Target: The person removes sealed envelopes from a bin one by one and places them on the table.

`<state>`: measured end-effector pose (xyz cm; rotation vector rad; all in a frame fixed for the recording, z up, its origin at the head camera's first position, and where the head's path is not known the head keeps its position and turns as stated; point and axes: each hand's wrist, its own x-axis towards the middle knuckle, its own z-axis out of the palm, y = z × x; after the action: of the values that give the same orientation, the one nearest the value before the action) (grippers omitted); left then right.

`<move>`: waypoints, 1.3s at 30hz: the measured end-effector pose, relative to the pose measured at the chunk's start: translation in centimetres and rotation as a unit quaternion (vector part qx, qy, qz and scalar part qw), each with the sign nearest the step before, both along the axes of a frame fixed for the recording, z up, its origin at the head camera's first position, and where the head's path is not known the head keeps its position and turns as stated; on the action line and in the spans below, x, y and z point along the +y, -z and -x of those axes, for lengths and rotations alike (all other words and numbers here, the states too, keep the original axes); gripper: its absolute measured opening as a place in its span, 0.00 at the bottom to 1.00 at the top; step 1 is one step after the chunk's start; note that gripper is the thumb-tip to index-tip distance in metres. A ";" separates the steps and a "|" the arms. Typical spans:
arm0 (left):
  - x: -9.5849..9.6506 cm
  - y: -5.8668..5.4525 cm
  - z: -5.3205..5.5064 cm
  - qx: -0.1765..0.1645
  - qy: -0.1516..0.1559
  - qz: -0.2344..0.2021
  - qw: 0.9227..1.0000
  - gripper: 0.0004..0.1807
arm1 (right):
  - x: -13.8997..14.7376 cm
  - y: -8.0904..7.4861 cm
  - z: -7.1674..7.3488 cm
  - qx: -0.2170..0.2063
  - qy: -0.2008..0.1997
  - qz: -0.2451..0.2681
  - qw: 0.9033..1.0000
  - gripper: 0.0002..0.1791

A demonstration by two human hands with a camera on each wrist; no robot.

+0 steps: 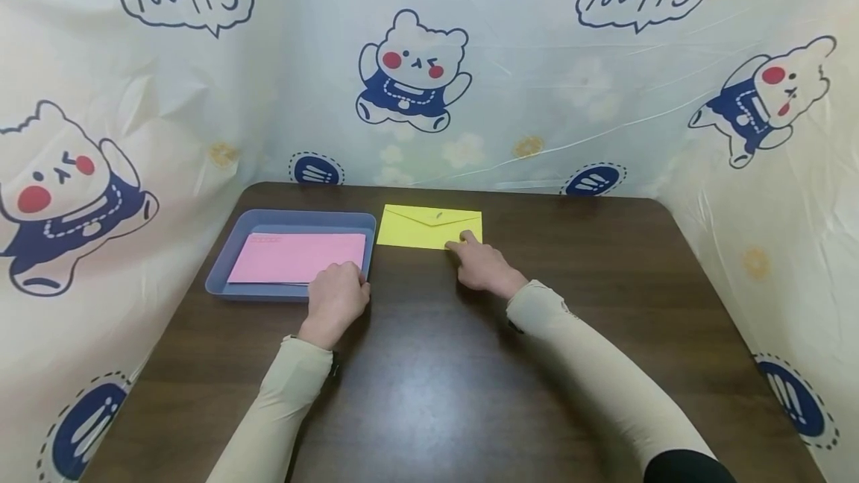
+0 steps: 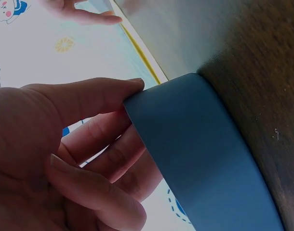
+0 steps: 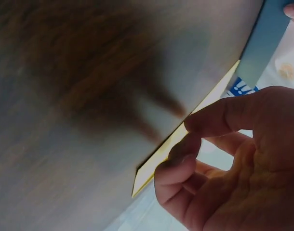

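yellow envelope [image 1: 409,226] lies crosswise, mostly to the left of the right hand's [image 1: 486,267] fingers

the envelope lies flat on the bench [image 1: 590,244] around the centre of the head view, its long axis running left to right and its flap side up. the right hand is the nearer: its thumb and forefinger meet the envelope's lower right part, along the edge facing the person, so most of its length stretches away toward the left. those fingers look bent and close together in the right wrist view, yet i cannot tell whether they pinch the paper or only rest against it.

left of centre in the head view, the blue tray [image 1: 309,221] sits just beside the envelope's left end; whether the two touch is hard to say. a pink paper rectangle [image 1: 295,256] lies in the tray, its long axis also left to right. the left hand [image 1: 335,302] is at the tray's lower right corner, thumb and fingers pinching the rim.
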<state>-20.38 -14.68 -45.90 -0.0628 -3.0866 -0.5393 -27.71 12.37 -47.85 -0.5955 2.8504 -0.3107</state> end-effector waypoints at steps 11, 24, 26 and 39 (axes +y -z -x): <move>0.0 -0.1 0.0 -0.003 0.004 -0.005 1.000 0.16 | 0.1 0.3 0.6 -0.010 0.015 -0.017 1.000 0.34; 0.0 -0.2 -0.1 -0.010 0.001 -0.001 1.000 0.16 | -0.2 0.0 0.5 -0.039 0.029 0.020 0.999 0.36; -0.1 -0.2 -0.1 -0.014 0.000 0.001 1.000 0.15 | -0.1 0.1 0.6 -0.045 0.034 0.023 0.998 0.36; 0.0 0.0 0.0 -0.008 -0.005 0.005 1.000 0.14 | 0.1 0.6 2.2 -0.048 0.045 0.027 0.997 0.38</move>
<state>-20.40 -14.67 -45.89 -0.0426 -3.1032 -0.5276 -29.90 12.43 -48.43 -0.4497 2.7892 -0.4198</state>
